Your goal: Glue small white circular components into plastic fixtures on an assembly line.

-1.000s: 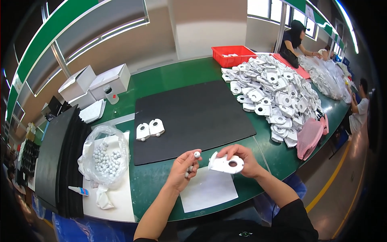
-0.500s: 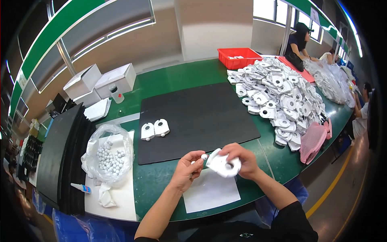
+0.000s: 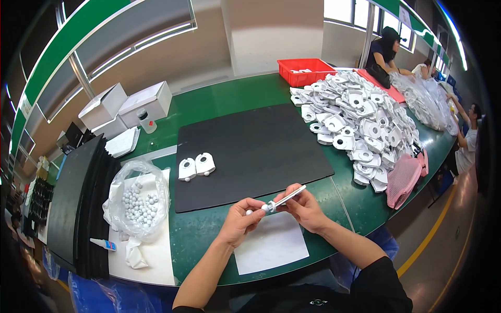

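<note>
Above a sheet of white paper (image 3: 271, 245), my right hand (image 3: 309, 213) grips a flat white plastic part (image 3: 290, 195), now turned edge-on. My left hand (image 3: 241, 221) pinches a small white ball (image 3: 265, 207) against the end of that part, and the two meet there. A second white ball (image 3: 249, 212) shows among the left fingers. On the black mat (image 3: 255, 151), two similar white parts (image 3: 205, 164) lie side by side, each with a round hole and a ball at its near edge.
A heap of white parts (image 3: 360, 125) covers the right of the green table, beside a red bin (image 3: 305, 70) and a pink mesh bag (image 3: 404, 182). At left are a plastic bag of balls (image 3: 140, 203), a glue bottle (image 3: 104, 244) and stacked black mats (image 3: 83, 208). Other people sit far right.
My right hand has tilted the white part from face-up to edge-on and brought its end against the ball in my left hand. The view has shifted slightly.
</note>
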The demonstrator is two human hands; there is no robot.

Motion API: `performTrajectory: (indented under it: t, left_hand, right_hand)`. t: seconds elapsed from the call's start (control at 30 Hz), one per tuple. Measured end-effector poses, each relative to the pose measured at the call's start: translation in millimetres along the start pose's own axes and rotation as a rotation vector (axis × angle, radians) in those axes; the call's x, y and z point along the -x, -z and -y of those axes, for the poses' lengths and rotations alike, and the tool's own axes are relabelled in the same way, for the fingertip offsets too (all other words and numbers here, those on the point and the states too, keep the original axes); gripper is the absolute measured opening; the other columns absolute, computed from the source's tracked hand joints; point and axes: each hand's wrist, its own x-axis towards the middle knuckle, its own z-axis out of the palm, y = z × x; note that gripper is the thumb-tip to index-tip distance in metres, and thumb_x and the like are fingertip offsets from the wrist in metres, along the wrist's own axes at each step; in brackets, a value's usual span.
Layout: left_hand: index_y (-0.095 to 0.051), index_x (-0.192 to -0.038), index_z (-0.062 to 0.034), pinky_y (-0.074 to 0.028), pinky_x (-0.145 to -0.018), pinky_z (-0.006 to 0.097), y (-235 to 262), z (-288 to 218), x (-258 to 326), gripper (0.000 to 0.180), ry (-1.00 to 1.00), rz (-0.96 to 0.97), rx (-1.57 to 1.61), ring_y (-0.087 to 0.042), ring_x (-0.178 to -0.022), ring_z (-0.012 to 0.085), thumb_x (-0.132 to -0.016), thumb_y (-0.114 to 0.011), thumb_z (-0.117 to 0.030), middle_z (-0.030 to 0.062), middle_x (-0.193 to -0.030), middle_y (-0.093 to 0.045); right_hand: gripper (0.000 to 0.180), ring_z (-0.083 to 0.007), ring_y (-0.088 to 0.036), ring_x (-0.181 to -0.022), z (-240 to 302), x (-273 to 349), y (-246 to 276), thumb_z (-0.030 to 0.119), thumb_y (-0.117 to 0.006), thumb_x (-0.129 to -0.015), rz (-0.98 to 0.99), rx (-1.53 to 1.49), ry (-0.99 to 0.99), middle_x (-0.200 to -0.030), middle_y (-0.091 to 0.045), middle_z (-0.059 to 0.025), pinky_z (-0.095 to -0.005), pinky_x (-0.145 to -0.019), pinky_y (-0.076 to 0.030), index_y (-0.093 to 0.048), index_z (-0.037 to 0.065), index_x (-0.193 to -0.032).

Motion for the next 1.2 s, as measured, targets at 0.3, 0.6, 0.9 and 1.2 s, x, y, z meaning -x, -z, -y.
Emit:
performTrajectory:
  t: [0.3, 0.6, 0.9, 1.2]
  left_hand:
    - [-0.047, -0.061, -0.0079, -0.036, -0.053, 0.022, 10, 1, 0, 0.03, -0.005, 0.171, -0.35, -0.046, -0.06, 0.007, -0.056, -0.076, -0.008, -0.0007, -0.065, -0.049]
    - [-0.045, -0.065, -0.0057, -0.033, -0.053, 0.023, -10, -23, 44, 0.04, -0.189, 0.1, -0.619, -0.039, -0.058, 0.0069, -0.053, -0.082, -0.016, -0.0021, -0.06, -0.042]
    - [-0.064, -0.088, -0.0051, -0.041, -0.049, 0.031, 119, -79, 170, 0.017, -0.423, -1.327, -1.382, -0.055, -0.05, 0.0208, -0.077, -0.065, -0.018, 0.0109, -0.056, -0.056]
    - [-0.067, -0.076, -0.0057, -0.045, -0.063, 0.039, 189, -79, 201, 0.019, -0.015, -1.082, -1.671, -0.059, -0.069, 0.0292, -0.069, -0.068, -0.023, 0.0135, -0.068, -0.062]
  right_hand:
    - [0.018, -0.0145, -0.058, -0.077, 3, 1, 8, 0.008, -0.053, -0.088, 0.186, 0.152, -0.228, -0.089, -0.058, -0.0085, -0.0293, -0.07, -0.048, -0.045, 0.004, -0.103]
    - [0.016, -0.0157, -0.059, -0.074, 31, -2, 5, 0.0, -0.057, -0.079, 0.299, 0.348, -0.237, -0.086, -0.06, -0.0079, -0.0281, -0.065, -0.049, -0.05, 0.003, -0.093]
    - [0.028, -0.0087, -0.055, -0.076, 40, -37, -37, 0.008, -0.053, -0.084, 0.032, 0.275, -0.196, -0.092, -0.059, -0.0033, -0.0219, -0.066, -0.044, -0.049, 0.001, -0.111]
    - [0.037, -0.0093, -0.057, -0.076, 20, -42, -74, 0.011, -0.054, -0.085, 0.045, 0.208, -0.361, -0.092, -0.062, -0.0072, -0.0226, -0.068, -0.044, -0.044, 0.0, -0.118]
